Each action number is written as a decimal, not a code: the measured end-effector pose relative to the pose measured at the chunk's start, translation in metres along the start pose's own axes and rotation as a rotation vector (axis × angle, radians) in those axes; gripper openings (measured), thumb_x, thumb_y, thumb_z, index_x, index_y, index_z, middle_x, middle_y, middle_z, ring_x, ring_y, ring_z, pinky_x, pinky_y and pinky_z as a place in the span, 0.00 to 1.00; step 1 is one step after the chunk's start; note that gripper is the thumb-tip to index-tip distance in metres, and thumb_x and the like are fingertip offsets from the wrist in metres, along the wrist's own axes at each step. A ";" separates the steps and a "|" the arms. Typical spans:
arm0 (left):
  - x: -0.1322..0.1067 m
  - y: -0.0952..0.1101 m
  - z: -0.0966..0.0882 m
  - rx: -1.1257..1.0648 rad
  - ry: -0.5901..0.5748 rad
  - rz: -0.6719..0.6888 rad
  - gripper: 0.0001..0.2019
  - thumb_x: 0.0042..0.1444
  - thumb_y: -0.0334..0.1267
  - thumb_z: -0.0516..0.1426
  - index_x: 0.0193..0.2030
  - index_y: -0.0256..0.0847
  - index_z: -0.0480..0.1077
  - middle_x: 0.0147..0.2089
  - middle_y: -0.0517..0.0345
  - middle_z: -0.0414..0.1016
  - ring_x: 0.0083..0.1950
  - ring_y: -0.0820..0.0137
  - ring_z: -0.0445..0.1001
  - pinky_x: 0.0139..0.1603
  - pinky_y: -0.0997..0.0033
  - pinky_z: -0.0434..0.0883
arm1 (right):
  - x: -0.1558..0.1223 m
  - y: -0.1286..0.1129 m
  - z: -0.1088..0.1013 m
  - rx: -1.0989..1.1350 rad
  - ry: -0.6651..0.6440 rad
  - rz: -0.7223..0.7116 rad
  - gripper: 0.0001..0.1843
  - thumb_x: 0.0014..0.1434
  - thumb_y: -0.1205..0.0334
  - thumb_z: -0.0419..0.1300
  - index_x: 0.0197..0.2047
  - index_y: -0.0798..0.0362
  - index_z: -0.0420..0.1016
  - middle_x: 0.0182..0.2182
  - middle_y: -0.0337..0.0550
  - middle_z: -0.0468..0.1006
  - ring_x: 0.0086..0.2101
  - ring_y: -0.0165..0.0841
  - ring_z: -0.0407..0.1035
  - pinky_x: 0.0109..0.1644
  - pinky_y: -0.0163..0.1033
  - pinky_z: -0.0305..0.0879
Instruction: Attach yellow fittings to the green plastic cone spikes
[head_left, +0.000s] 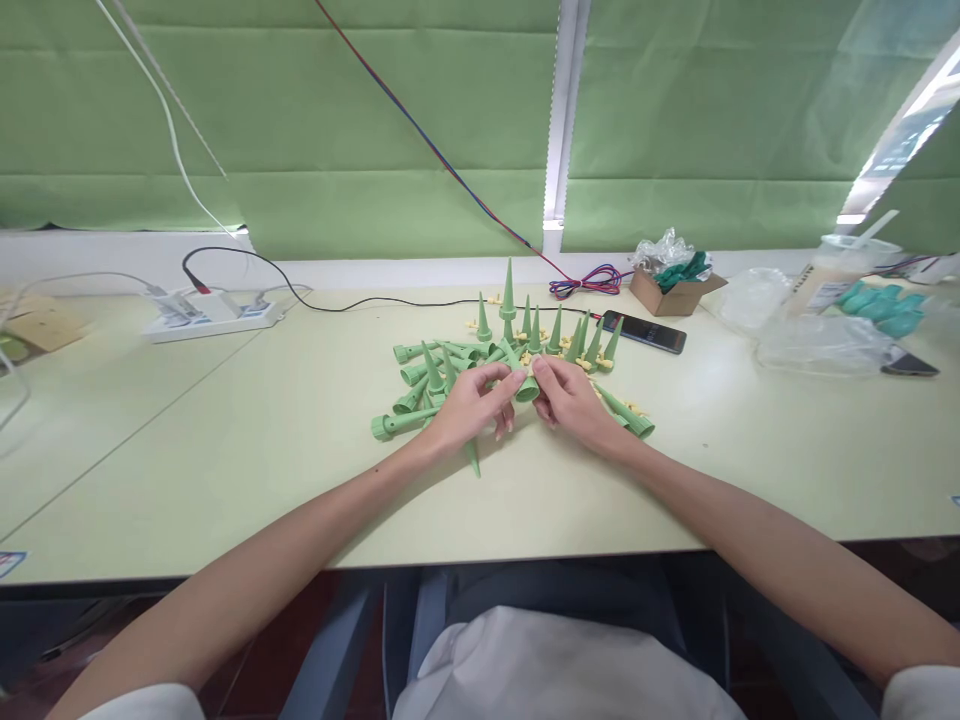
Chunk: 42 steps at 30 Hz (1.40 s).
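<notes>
My left hand (484,400) pinches a green plastic watering spike (526,388), its wide open end facing me. Against the side of that spike, my right hand (564,395) has thumb and fingers closed around a small yellow valve (532,368), mostly covered by the fingertips. Around both hands lies a heap of the same green parts. Several pointed cones (556,330) stand upright behind my right hand with yellow valves among them. Green tubes with ribbed caps (384,427) lie to the left of my left hand. More tubes (637,422) are beside my right wrist.
A phone (645,332) on a black cable lies behind the heap. Farther back stand a small cardboard box (670,290) and a coiled red-blue wire (592,282). A drink cup (832,275) and plastic bags are at right, a power strip (214,318) at left.
</notes>
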<state>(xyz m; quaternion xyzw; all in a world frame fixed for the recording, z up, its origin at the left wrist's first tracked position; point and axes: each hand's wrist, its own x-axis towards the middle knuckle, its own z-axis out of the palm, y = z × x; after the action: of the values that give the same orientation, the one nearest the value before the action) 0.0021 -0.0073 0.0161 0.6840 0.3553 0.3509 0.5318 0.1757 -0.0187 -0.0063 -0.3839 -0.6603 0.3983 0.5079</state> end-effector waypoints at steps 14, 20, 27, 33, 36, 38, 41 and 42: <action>-0.001 -0.007 0.004 0.425 0.173 0.269 0.16 0.60 0.51 0.60 0.38 0.40 0.65 0.38 0.57 0.68 0.26 0.76 0.68 0.26 0.74 0.67 | 0.000 0.002 -0.001 -0.058 0.044 0.045 0.31 0.66 0.35 0.51 0.22 0.49 0.55 0.13 0.32 0.57 0.15 0.26 0.53 0.20 0.36 0.52; -0.001 -0.013 0.002 0.544 0.206 0.396 0.12 0.60 0.46 0.61 0.41 0.40 0.69 0.44 0.54 0.69 0.27 0.77 0.65 0.27 0.74 0.68 | 0.000 -0.002 -0.001 -0.090 0.040 0.062 0.33 0.68 0.37 0.50 0.18 0.49 0.52 0.11 0.33 0.57 0.15 0.26 0.52 0.23 0.37 0.53; -0.002 -0.015 0.003 0.593 0.206 0.488 0.07 0.63 0.41 0.59 0.40 0.39 0.71 0.47 0.52 0.69 0.26 0.79 0.64 0.27 0.75 0.69 | 0.001 -0.004 0.000 -0.099 0.041 0.074 0.34 0.69 0.40 0.50 0.17 0.49 0.52 0.10 0.34 0.58 0.15 0.26 0.53 0.23 0.37 0.53; -0.003 -0.011 0.005 0.591 0.259 0.427 0.09 0.63 0.39 0.58 0.48 0.41 0.69 0.51 0.51 0.69 0.27 0.79 0.67 0.28 0.75 0.68 | 0.002 -0.002 0.001 -0.040 0.089 0.051 0.34 0.66 0.34 0.50 0.18 0.50 0.55 0.11 0.34 0.59 0.15 0.27 0.54 0.21 0.37 0.53; -0.005 -0.006 0.007 0.526 0.288 0.347 0.11 0.63 0.44 0.58 0.48 0.42 0.66 0.51 0.51 0.71 0.27 0.78 0.68 0.27 0.75 0.67 | 0.002 -0.001 0.001 0.004 0.139 0.046 0.33 0.65 0.33 0.51 0.20 0.49 0.56 0.12 0.33 0.58 0.15 0.27 0.53 0.20 0.37 0.52; -0.005 -0.003 0.008 0.450 0.290 0.277 0.12 0.64 0.47 0.57 0.44 0.41 0.66 0.45 0.54 0.74 0.25 0.78 0.68 0.25 0.75 0.65 | 0.002 -0.001 0.000 0.037 0.169 0.041 0.32 0.65 0.32 0.51 0.21 0.49 0.55 0.13 0.32 0.58 0.15 0.26 0.53 0.19 0.36 0.52; -0.004 0.001 0.008 0.320 0.234 0.159 0.19 0.66 0.54 0.53 0.34 0.40 0.67 0.28 0.60 0.71 0.21 0.76 0.67 0.24 0.74 0.65 | 0.003 0.000 0.001 0.052 0.186 0.025 0.31 0.64 0.32 0.51 0.23 0.48 0.55 0.14 0.32 0.58 0.15 0.27 0.53 0.19 0.36 0.51; -0.004 0.002 0.008 0.282 0.209 0.123 0.22 0.66 0.56 0.52 0.32 0.39 0.67 0.24 0.61 0.70 0.19 0.75 0.67 0.23 0.74 0.65 | 0.003 0.000 0.001 0.046 0.185 0.017 0.31 0.64 0.32 0.51 0.24 0.48 0.55 0.14 0.32 0.58 0.15 0.27 0.53 0.19 0.36 0.52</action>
<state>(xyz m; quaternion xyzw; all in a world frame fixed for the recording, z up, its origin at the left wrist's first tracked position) 0.0068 -0.0145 0.0160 0.7321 0.4118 0.3987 0.3681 0.1746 -0.0163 -0.0054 -0.4128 -0.5979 0.3808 0.5720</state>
